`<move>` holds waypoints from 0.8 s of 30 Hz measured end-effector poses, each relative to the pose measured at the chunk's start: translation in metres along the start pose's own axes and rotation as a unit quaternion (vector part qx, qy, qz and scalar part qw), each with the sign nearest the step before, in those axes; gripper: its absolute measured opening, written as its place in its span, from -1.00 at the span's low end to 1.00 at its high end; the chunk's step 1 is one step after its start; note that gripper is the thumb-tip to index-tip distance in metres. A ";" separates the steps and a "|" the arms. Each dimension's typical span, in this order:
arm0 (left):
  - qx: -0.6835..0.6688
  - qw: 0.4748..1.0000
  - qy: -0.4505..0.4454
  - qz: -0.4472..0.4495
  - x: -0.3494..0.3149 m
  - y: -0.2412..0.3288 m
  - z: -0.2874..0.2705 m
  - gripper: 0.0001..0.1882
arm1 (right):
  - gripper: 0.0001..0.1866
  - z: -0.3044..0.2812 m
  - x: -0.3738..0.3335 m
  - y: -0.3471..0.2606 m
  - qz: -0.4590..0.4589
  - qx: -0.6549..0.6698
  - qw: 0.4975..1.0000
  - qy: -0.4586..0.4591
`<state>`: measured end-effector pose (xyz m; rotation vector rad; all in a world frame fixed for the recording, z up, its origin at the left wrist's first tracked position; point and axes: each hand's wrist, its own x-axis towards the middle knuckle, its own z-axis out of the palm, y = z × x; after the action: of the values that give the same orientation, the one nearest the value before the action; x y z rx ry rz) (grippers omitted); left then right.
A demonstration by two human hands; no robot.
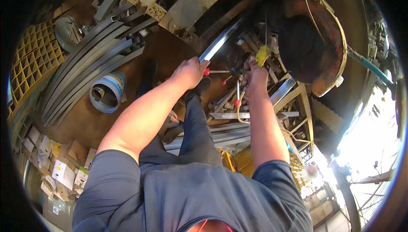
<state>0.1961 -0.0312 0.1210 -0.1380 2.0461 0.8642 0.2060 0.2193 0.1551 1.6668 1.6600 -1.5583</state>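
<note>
My left hand (190, 74) is closed around the near end of a bright metal bar (219, 43), which runs away from me toward the dark machine. Farther right, my right hand (256, 78) is closed on a yellow tool (263, 56). A thin straight line extends from that tool's far end; whether it is a rod or a wire is unclear. Below the right wrist hangs a tan hose (239, 109). Between my hands are metal levers with red knobs (236, 103). The fingertips of my right hand are partly hidden.
Curved grey metal strips (85, 68) lie at the left beside a blue-and-white bucket (107, 92) and a yellow grating (36, 56). A large dark, round machine housing (325, 83) stands on the right. Metal offcuts (250, 43) are heaped beyond my hands, with cardboard boxes (70, 164) lower left.
</note>
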 end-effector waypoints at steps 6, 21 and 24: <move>-0.006 0.999 -0.035 -0.019 0.024 -0.015 0.018 -0.25 | -0.64 0.008 -0.012 0.013 0.016 -0.076 0.994 0.076; -0.055 0.998 -0.032 -0.005 0.014 -0.030 0.013 -0.27 | -0.61 0.004 -0.028 0.012 0.004 -0.024 0.999 0.039; -0.059 0.996 -0.056 -0.043 0.003 -0.031 -0.012 -0.30 | -0.61 -0.007 -0.019 0.030 -0.017 0.001 1.000 0.007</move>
<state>0.1987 -0.0619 0.1070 -0.2359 1.8715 0.9196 0.2400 0.2074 0.1598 1.6623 1.7044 -1.5667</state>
